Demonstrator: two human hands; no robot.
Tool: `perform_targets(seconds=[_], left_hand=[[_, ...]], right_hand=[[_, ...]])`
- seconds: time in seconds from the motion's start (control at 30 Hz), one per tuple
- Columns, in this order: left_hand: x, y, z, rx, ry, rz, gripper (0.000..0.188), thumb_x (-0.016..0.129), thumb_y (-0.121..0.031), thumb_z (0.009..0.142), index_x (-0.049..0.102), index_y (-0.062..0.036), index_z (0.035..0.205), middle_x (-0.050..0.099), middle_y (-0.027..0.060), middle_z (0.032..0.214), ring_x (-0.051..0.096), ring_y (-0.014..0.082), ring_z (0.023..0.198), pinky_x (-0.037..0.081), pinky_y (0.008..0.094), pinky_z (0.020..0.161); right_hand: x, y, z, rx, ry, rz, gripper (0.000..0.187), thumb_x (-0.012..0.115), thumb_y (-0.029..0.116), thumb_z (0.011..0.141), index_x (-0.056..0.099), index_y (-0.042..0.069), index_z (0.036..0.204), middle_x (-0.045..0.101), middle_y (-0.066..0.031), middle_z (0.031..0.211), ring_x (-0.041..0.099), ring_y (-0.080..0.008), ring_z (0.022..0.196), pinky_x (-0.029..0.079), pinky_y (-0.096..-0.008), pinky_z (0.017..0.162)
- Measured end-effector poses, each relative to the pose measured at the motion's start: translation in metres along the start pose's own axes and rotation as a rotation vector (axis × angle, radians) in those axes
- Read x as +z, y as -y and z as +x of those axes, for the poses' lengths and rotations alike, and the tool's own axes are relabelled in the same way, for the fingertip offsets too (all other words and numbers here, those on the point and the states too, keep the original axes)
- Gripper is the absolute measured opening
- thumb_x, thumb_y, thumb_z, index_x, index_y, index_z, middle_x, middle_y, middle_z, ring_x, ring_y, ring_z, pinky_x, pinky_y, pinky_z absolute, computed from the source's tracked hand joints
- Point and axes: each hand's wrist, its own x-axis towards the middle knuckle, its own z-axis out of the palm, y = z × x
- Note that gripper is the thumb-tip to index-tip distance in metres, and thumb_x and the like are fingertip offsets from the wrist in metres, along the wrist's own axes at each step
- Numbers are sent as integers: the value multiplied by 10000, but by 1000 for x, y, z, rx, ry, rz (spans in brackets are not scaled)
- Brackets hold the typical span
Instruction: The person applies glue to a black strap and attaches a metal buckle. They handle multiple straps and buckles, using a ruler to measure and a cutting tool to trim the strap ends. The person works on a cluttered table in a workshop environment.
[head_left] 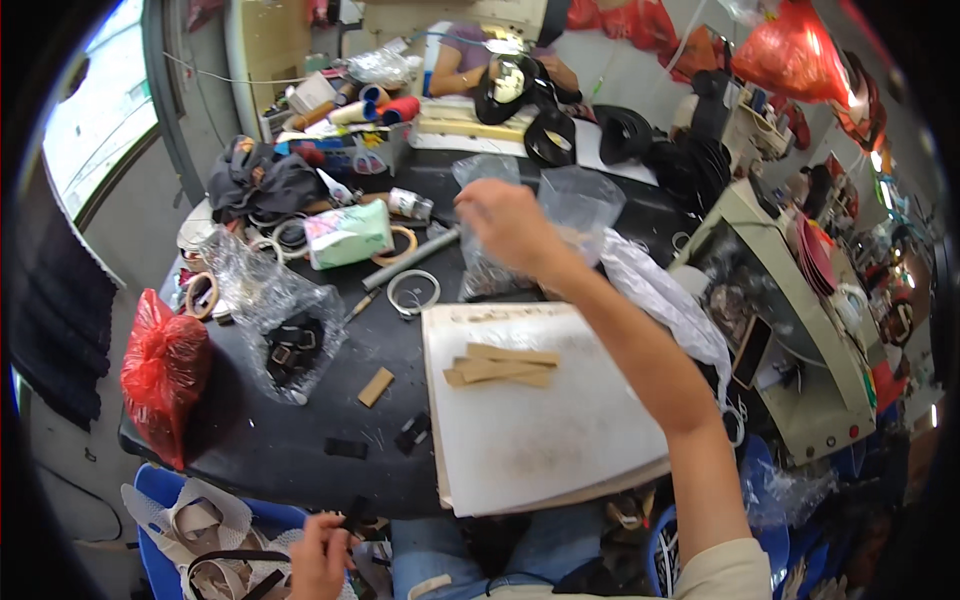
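right hand (505,225) at twelve, arched over clear plastic bags (588,200); whether grasping, cannot tell. left hand (320,555) at seven, fingers curled beside small black strip (354,512); hold unclear. flat tan strips (505,366) overlap on white rectangular board (550,440) at five, presumably for easy reach.

A bare stretch of desk (255,440) separates the red bag (165,370) at left from small black pieces (346,448); the near half of the white board (550,440) lies open, its right side overhung by the right forearm (645,350), clear bags (582,195) crowding beyond.
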Motion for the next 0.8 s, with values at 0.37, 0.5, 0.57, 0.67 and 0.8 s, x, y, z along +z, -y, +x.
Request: perform_targets(seconds=[0.37,0.5,0.57,0.67,0.8], left_hand=[[30,34,0,-206,20,-162,190,563,-113,961,609,10,1098,668,91,747,632,118,656,488,267,591],[28,25,15,-198,0,-148,195,577,-112,953,624,13,1095,674,98,744,635,118,654,496,270,595],[29,25,18,-185,28,-152,208,581,-119,953,625,18,1103,677,98,750,634,127,653,495,271,595],[31,22,20,-95,26,-120,212,564,-131,967,616,18,1108,672,86,740,619,134,632,485,281,579],[33,6,16,-149,118,-56,195,555,-129,976,599,14,1101,634,69,732,578,132,630,464,281,587]], right_hand=[[99,-203,47,727,1360,-440,103,688,104,728,716,14,767,728,-136,806,709,-205,678,565,-402,610],[134,-199,0,724,1212,-522,66,697,79,746,713,23,776,721,-114,819,694,-220,676,563,-384,661],[136,-211,-18,666,1055,-534,73,705,73,743,714,24,795,726,-118,835,703,-219,661,569,-375,631],[112,-171,-4,566,914,-451,108,655,68,744,709,3,812,708,-150,761,713,-265,656,585,-377,648],[69,-136,-19,487,394,-505,166,613,109,792,704,-8,866,695,-225,826,701,-374,807,572,-448,710]])
